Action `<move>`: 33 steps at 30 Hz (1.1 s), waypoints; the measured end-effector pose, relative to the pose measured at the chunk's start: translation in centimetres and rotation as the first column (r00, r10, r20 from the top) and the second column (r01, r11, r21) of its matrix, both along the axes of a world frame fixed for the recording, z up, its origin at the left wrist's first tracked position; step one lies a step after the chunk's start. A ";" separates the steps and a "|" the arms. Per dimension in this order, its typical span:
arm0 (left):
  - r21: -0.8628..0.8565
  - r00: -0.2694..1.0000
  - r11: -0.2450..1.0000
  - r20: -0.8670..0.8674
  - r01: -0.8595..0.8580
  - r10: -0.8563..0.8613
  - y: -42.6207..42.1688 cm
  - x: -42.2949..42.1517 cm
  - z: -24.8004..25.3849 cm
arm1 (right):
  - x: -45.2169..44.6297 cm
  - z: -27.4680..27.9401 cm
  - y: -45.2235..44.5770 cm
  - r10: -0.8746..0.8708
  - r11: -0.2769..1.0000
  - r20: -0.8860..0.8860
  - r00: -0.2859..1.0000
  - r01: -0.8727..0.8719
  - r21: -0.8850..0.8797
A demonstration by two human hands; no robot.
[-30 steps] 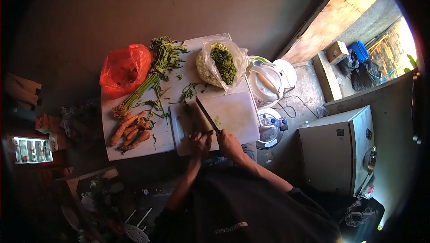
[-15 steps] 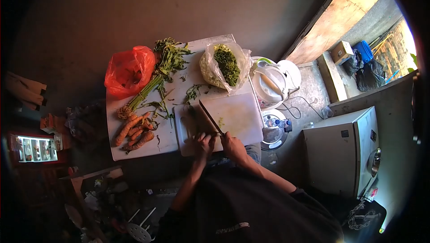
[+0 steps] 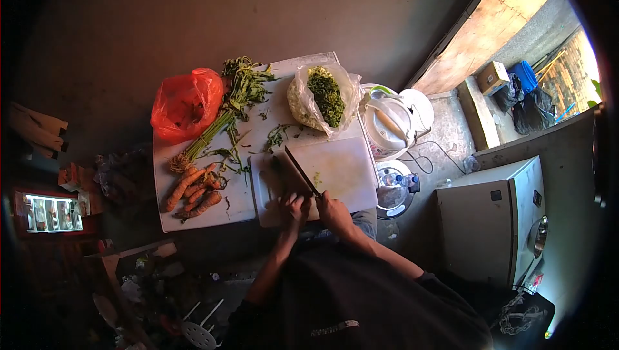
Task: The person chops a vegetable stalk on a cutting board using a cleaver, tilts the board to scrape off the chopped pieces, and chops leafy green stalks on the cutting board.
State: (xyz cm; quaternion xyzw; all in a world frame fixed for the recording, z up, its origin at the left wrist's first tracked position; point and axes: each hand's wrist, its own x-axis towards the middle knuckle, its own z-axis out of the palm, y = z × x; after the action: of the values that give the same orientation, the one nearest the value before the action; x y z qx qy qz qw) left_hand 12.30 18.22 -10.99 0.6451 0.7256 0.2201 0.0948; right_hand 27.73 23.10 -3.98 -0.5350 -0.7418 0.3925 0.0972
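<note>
My right hand [image 3: 334, 211] is wrapped around the handle of a long dark-bladed knife [image 3: 301, 171], whose tip points away toward the back of the table. Close to the handle end of the blade, my left hand [image 3: 294, 208] is closed with bent fingers; what it holds, if anything, is hidden. Both hands are over the front edge of a white cutting board [image 3: 351, 166]. Small green cut bits [image 3: 316, 178] lie on the board just right of the blade. Loose green leaves [image 3: 277, 136] rest behind the board.
On the white table [image 3: 242, 211] are several carrots [image 3: 193, 192], a leafy green bunch with roots [image 3: 213, 134], a red plastic bag [image 3: 187, 105] and a clear bag of chopped greens [image 3: 329, 98]. A white appliance [image 3: 387, 124] stands right of the table, near a white cabinet [image 3: 483, 221].
Hands and knife stay almost in place; the blade tip has shifted very slightly left. The view has moved a little.
</note>
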 end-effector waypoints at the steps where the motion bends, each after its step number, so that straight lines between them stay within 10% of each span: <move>1: -0.001 1.000 1.000 0.005 0.004 -0.004 0.0 -0.2 -0.2 | -0.3 -0.3 -0.2 -0.010 1.000 -0.022 1.000 0.011 0.028; 6: 0.323 0.984 0.946 -0.178 0.040 0.019 -0.4 0.7 0.8 | -0.3 -0.6 0.9 0.026 0.997 -0.050 0.998 -0.022 0.075; 13: 0.045 0.998 0.998 0.047 0.038 -0.040 -0.5 0.1 -0.8 | 0.4 -0.2 -0.6 -0.003 1.000 -0.010 1.000 0.003 0.001; 21: 0.390 0.996 0.920 -0.085 0.041 -0.008 -0.8 0.4 -0.8 | 0.2 0.4 0.0 0.002 0.999 -0.017 1.000 -0.002 0.046; 24: 0.096 0.999 0.995 0.042 0.002 -0.006 -1.2 0.0 -0.7 | 0.4 0.5 -0.6 -0.010 1.000 -0.001 1.000 0.010 0.005; 33: 0.334 0.999 0.942 -0.030 -0.031 0.043 -1.2 1.0 0.5 | 0.3 -0.1 -0.1 0.022 0.999 0.003 1.000 -0.022 0.040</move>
State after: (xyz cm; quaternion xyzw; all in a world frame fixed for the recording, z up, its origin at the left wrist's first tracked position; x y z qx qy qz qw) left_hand 13.28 17.02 -10.49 0.6421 0.6914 0.3294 -0.0332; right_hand 28.04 22.97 -4.09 -0.5254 -0.7554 0.3780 0.1027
